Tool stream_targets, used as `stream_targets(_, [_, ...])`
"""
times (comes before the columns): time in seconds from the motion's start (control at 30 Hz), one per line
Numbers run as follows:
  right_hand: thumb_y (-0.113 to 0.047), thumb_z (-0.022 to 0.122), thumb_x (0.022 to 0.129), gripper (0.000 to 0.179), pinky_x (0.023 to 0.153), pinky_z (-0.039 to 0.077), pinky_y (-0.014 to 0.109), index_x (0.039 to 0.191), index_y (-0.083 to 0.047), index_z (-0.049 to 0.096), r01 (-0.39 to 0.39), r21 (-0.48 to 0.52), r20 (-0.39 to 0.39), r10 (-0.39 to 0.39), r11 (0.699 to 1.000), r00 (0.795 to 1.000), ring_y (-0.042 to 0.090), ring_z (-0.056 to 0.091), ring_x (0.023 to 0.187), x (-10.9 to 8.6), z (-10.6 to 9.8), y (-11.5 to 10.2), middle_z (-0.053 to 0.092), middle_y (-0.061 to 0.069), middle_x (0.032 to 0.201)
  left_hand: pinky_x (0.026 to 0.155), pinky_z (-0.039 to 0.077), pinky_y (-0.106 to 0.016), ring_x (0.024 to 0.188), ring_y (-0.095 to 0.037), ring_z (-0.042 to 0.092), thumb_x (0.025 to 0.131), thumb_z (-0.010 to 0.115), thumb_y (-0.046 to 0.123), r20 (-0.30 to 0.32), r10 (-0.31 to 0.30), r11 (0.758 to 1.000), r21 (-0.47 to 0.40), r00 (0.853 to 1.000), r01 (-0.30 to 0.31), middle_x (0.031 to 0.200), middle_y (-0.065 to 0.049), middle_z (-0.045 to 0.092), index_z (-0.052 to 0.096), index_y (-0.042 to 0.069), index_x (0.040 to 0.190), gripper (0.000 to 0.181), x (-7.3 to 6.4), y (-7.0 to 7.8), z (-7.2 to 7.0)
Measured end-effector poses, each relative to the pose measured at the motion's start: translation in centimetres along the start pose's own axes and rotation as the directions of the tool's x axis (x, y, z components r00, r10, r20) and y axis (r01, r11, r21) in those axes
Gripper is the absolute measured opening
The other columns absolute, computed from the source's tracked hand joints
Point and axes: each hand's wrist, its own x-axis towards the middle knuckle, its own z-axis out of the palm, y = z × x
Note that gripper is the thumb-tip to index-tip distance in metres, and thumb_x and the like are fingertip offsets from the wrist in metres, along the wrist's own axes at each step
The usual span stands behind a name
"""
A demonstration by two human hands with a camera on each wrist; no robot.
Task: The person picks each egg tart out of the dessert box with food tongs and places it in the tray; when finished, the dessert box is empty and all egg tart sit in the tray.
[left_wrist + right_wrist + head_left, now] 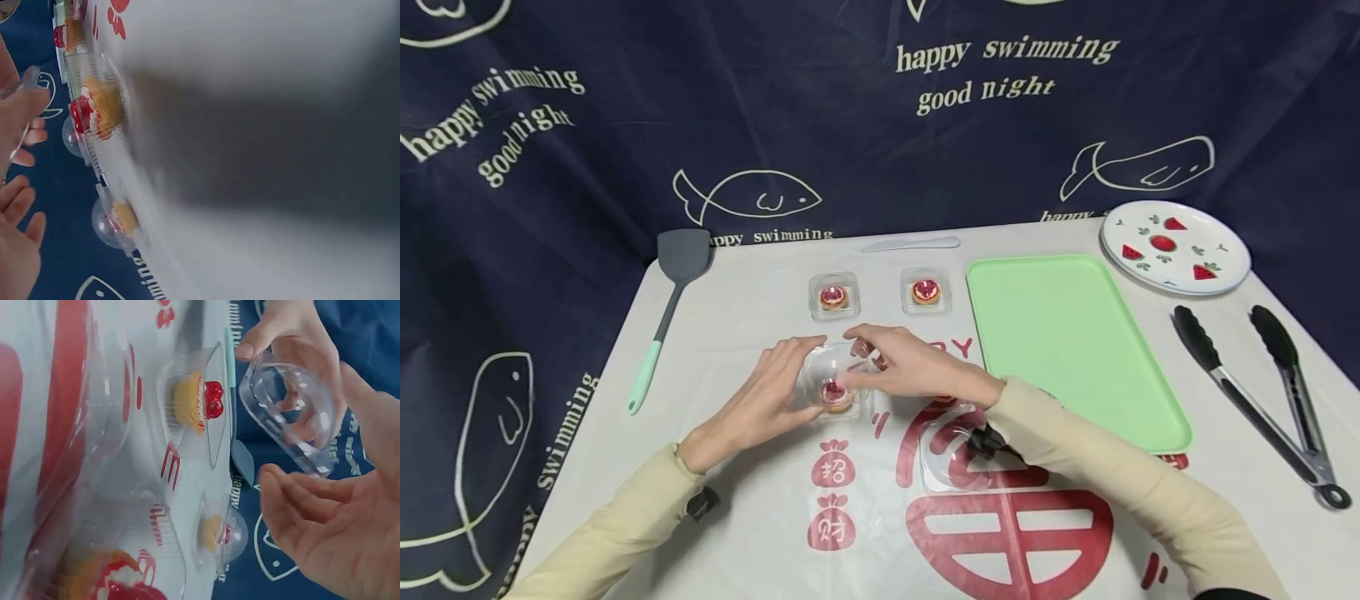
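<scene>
My left hand [760, 392] and right hand [902, 362] hold a clear domed plastic lid [290, 415] between them, tilted in the right wrist view. Below it, a small red-topped tart [199, 403] sits in an uncovered clear plastic base [215, 440]. Against the lid's rim my left thumb [247, 350] rests, with fingers behind it. Around the other side curve my right hand's fingers [294, 506]. Another red-topped tart [128, 584] lies in clear plastic, mostly hidden beneath my right wrist in the head view.
Two lidded tarts, left [833, 297] and right [926, 292], stand farther back. Another clear plastic piece [940, 475] lies under the right forearm. Around these are a green tray [1067, 350], plates [1195, 242], tongs [1270, 400], a spatula [677, 283] and a pale knife [917, 244].
</scene>
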Motion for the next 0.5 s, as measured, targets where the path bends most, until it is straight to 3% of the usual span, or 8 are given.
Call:
stream_targets(0.07, [-0.032,0.055,0.1,0.046,0.082,0.054,0.033,0.131,0.002,0.055,-0.052,0.11,0.036,0.049,0.993,0.998,0.025,0.066,0.09,-0.1,-0.3,0.2,0.069,0.016,0.107,0.096,0.043,-0.046,0.119,-0.028,0.048,0.073,0.085,0.022,-0.037,0.042,0.998,0.042,0.998,-0.041,0.132,-0.016,0.051,0.036,0.0,0.144,0.09,0.2,0.3,0.0])
stream_targets(0.13, [-0.033,0.039,0.106,0.048,0.082,0.056,0.033,0.129,0.004,0.057,-0.126,0.239,0.108,0.103,0.963,0.989,0.027,0.068,0.092,-0.1,-0.5,0.3,0.07,0.019,0.106,0.096,0.044,-0.047,0.118,-0.03,0.049,0.072,0.086,0.019,-0.075,0.089,0.992,0.096,0.993,-0.082,0.131,-0.019,0.052,0.036,-0.003,0.143,0.089,0.4,0.5,0.0])
stream_targets(0.23, [-0.042,0.021,0.107,0.065,0.084,0.057,0.039,0.125,0.008,0.058,-0.265,0.431,0.229,0.179,0.863,0.957,0.036,0.068,0.094,-0.2,-0.8,0.2,0.069,0.025,0.103,0.094,0.045,-0.047,0.114,-0.033,0.051,0.069,0.086,0.014,-0.121,0.149,0.976,0.174,0.981,-0.127,0.127,-0.021,0.053,0.038,-0.006,0.14,0.089,0.7,0.8,0.2])
stream_targets(0.33, [-0.048,0.017,0.105,0.074,0.085,0.057,0.044,0.122,0.01,0.059,-0.353,0.525,0.309,0.213,0.775,0.927,0.041,0.066,0.094,-0.4,-1.0,0.0,0.068,0.027,0.101,0.092,0.047,-0.046,0.111,-0.033,0.053,0.068,0.086,0.011,-0.137,0.159,0.969,0.21,0.978,-0.128,0.124,-0.022,0.054,0.039,-0.007,0.138,0.087,0.9,1.0,0.3])
stream_targets(0.4, [-0.048,0.019,0.105,0.071,0.084,0.057,0.045,0.119,0.009,0.061,-0.364,0.538,0.315,0.22,0.76,0.923,0.04,0.065,0.092,-0.5,-1.0,0.0,0.068,0.026,0.099,0.089,0.049,-0.045,0.106,-0.032,0.055,0.069,0.085,0.009,-0.129,0.135,0.977,0.181,0.982,-0.111,0.121,-0.021,0.056,0.037,-0.008,0.139,0.087,1.0,1.2,0.3])
stream_targets(0.5, [-0.044,0.024,0.105,0.066,0.085,0.056,0.044,0.119,0.009,0.061,-0.343,0.534,0.287,0.216,0.773,0.933,0.038,0.064,0.092,-0.8,-1.0,0.0,0.067,0.024,0.1,0.09,0.051,-0.042,0.103,-0.028,0.058,0.074,0.084,0.01,-0.081,0.029,0.999,-0.01,0.996,-0.03,0.122,-0.021,0.055,0.025,-0.006,0.147,0.096,1.1,1.3,0.1])
